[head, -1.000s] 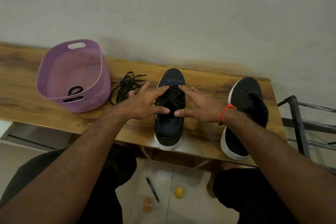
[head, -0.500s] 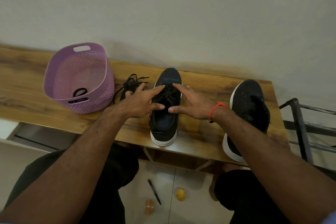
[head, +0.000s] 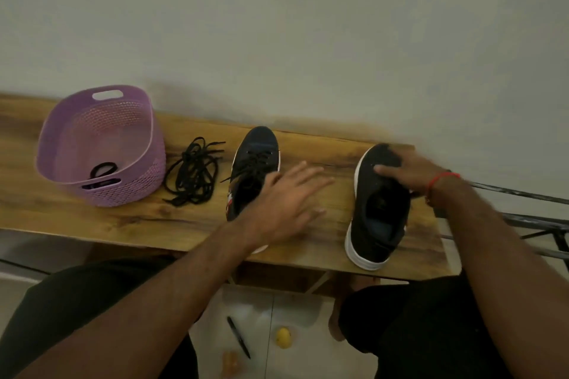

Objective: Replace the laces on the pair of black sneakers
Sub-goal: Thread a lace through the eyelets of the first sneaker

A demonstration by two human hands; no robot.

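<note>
Two black sneakers with white soles stand on the wooden table. The laced sneaker is in the middle, and a laceless sneaker stands near the right end. My right hand grips the laceless sneaker at its toe, thumb lying across the top. My left hand hovers open with spread fingers between the two sneakers, covering the laced sneaker's heel. A loose bundle of black laces lies on the table, left of the laced sneaker.
A purple plastic basket stands at the left with a black item inside. A dark metal rack is beyond the table's right end. On the floor below lie a pen and a small yellow object.
Both hands left the laced sneaker's laces. My right hand moved right onto the laceless sneaker's toe; my left hand swung right and opened between the sneakers.
</note>
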